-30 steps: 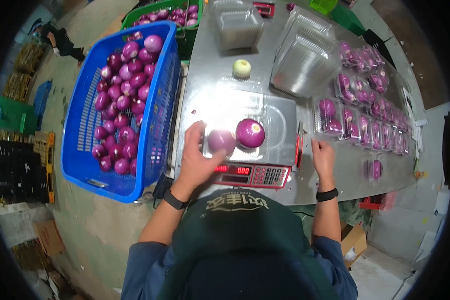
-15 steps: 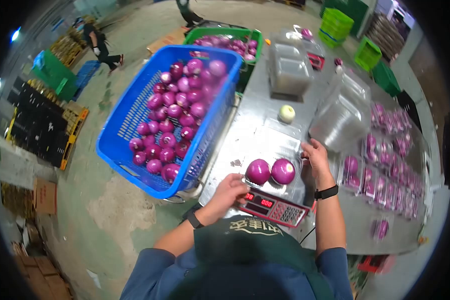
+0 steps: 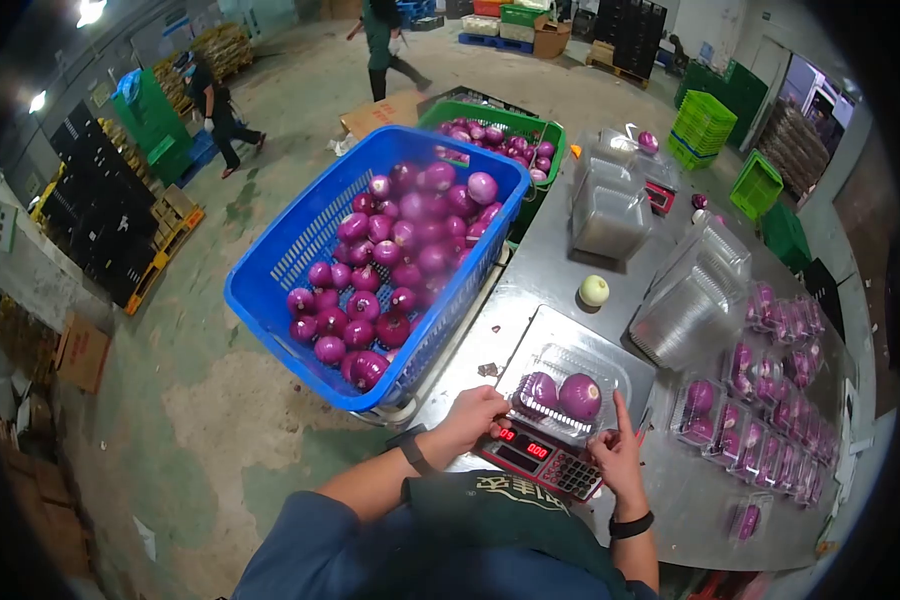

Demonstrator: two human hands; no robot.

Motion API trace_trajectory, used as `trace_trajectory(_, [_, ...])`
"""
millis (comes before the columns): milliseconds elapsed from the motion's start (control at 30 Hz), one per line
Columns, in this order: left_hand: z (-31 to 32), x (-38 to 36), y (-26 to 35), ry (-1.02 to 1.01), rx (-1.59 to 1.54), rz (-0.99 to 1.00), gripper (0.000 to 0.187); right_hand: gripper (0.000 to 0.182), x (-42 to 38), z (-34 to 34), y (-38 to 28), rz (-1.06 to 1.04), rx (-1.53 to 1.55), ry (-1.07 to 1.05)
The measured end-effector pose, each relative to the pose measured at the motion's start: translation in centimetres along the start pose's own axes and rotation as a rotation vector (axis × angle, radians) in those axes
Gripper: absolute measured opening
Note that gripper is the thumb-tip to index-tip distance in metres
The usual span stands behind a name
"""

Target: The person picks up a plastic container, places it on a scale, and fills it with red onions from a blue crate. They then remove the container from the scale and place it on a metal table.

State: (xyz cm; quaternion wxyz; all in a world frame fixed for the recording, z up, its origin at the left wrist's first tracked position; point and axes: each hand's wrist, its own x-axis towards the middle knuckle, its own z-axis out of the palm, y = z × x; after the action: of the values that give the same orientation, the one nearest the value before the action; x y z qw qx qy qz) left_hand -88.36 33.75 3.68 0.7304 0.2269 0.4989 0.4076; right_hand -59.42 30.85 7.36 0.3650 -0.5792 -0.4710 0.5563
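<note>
Two purple onions (image 3: 579, 397) sit in a clear plastic clamshell box (image 3: 567, 425), its lid lying over them. Under the box is a digital scale (image 3: 542, 455) with a red display and keypad. My left hand (image 3: 473, 418) pinches the box's front left corner with closed fingers. At the front right corner, my right hand (image 3: 618, 458) grips the box's edge, thumb at the front and index finger stretched along the right side. A peeled pale onion (image 3: 594, 291) lies on the metal table beyond the scale.
Left of the table stands a blue basket (image 3: 270, 330) of purple onions, with a green crate (image 3: 555, 195) of onions behind. Stacked clear boxes (image 3: 690, 300) stand on the table (image 3: 660, 525). Packed onions (image 3: 760, 440) fill its right side. Two people walk in the background.
The box's lid has come down over the two onions. My right hand has moved from the box's far right side to its front right corner. The view has tilted up.
</note>
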Motion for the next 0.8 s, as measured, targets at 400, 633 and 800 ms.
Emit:
trace_trajectory(400, [3.6, 2.1, -0.8, -0.214, 0.411, 0.057, 0.044, 0.066, -4.1, -4.1, 7.1, 0.041, 0.305, 0.230])
trace_trajectory(633, [8.2, 1.6, -2.9, -0.473, 0.461, -0.057, 0.051, 0.067, -6.3, -4.3, 5.2, -0.083, 0.549, 0.171])
trace_trajectory(800, [10.2, 0.9, -3.7, -0.430, 0.573, -0.047, 0.044, 0.055, -8.7, -6.1, 9.5, -0.115, 0.585, 0.599])
